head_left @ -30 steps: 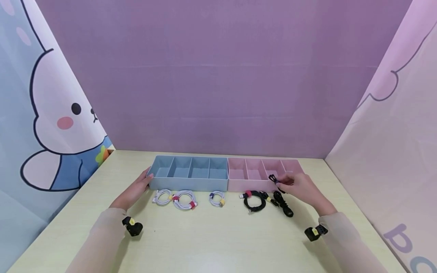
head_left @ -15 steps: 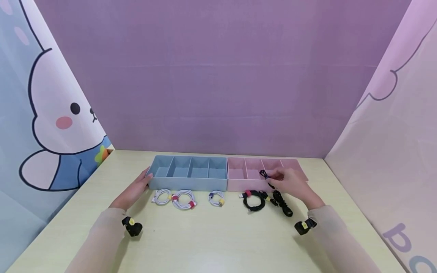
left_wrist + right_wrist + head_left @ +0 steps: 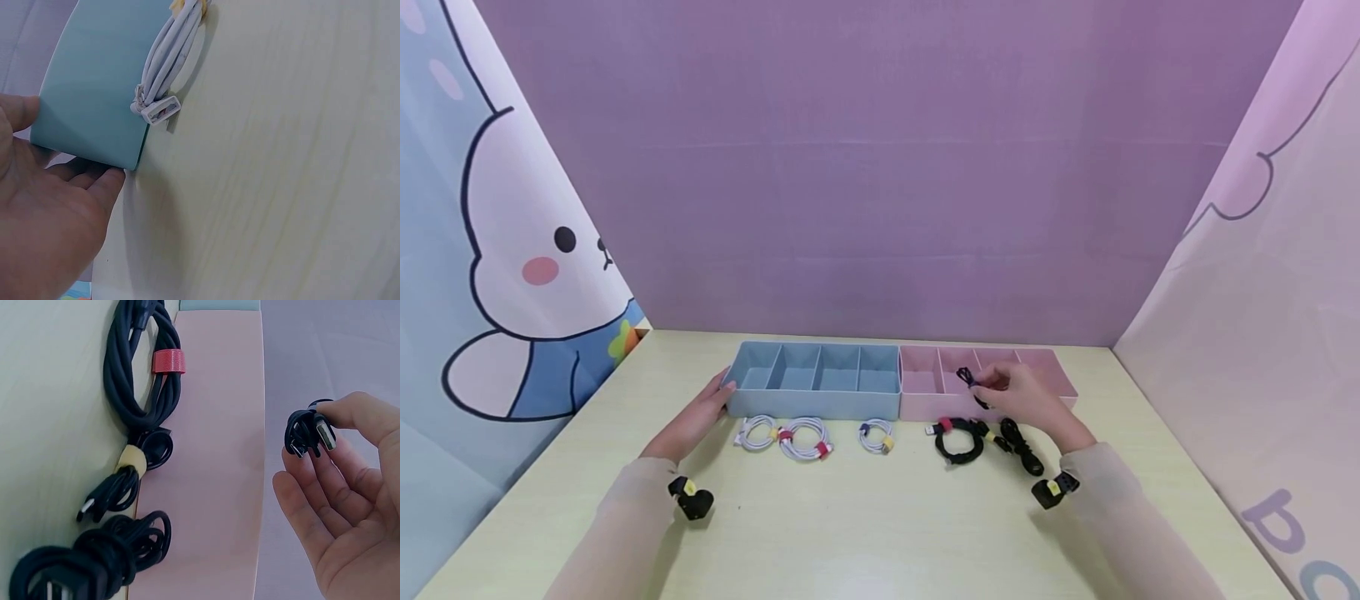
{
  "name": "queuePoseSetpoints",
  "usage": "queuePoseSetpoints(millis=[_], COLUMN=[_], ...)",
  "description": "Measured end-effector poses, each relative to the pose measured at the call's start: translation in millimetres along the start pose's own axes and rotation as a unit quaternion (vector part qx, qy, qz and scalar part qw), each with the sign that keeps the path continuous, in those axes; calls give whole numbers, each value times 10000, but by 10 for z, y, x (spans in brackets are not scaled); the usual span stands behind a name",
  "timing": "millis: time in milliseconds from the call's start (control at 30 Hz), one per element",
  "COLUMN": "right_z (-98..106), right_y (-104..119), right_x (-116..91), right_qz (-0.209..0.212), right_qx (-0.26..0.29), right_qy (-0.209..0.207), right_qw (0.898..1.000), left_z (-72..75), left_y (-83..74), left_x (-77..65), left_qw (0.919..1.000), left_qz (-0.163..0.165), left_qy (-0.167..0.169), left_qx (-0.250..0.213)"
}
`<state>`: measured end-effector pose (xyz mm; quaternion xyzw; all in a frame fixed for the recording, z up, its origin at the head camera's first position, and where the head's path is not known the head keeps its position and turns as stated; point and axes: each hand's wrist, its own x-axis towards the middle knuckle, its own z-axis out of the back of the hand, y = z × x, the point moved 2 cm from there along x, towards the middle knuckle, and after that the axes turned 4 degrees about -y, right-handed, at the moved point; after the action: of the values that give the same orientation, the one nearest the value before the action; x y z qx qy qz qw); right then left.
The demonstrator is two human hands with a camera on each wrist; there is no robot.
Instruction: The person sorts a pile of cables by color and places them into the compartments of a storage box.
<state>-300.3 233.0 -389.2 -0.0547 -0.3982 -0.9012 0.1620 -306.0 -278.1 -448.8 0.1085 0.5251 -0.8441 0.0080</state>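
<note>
My left hand holds the left end of a blue divided box, its thumb at the upper edge and fingers against the end wall. My right hand pinches a small bundled black USB cable between thumb and fingers, above the pink divided box. In the right wrist view the metal USB plug shows at the bundle's end. In front of the pink box lie a black cable coil with a red strap, a small black cable with a yellow strap, and a thicker black cable bundle.
In front of the blue box lie white cable coils: a small one at the left, a larger one with red straps, and another with a yellow strap. A purple backdrop stands behind the table.
My right hand has moved left with the small black cable, from the pink box's right part to over its second compartment from the left. My left hand stays at the blue box.
</note>
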Motion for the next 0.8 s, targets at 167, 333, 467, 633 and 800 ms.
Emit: queuePoseSetpoints(millis=[167,333,467,633,800], right_z=[-30,-77,-121,-174,-230], right_y=[14,28,49,91,133], right_x=[31,88,138,193,252], right_qz=[-12,-9,-26,31,179], right_qx=[-6,-30,51,26,-3], right_qy=[-57,-78,-89,-198,-240], right_qw=[10000,10000,9999,9998,9996], left_z=[4,8,0,-9,-6], left_y=[-5,-23,-27,-27,-24], left_x=[-4,-19,-22,-19,-24], left_qw=[10000,10000,10000,10000,10000], left_qz=[-57,-66,-41,-72,6], left_qy=[25,35,18,8,-9], left_qx=[-24,-18,-7,-17,53])
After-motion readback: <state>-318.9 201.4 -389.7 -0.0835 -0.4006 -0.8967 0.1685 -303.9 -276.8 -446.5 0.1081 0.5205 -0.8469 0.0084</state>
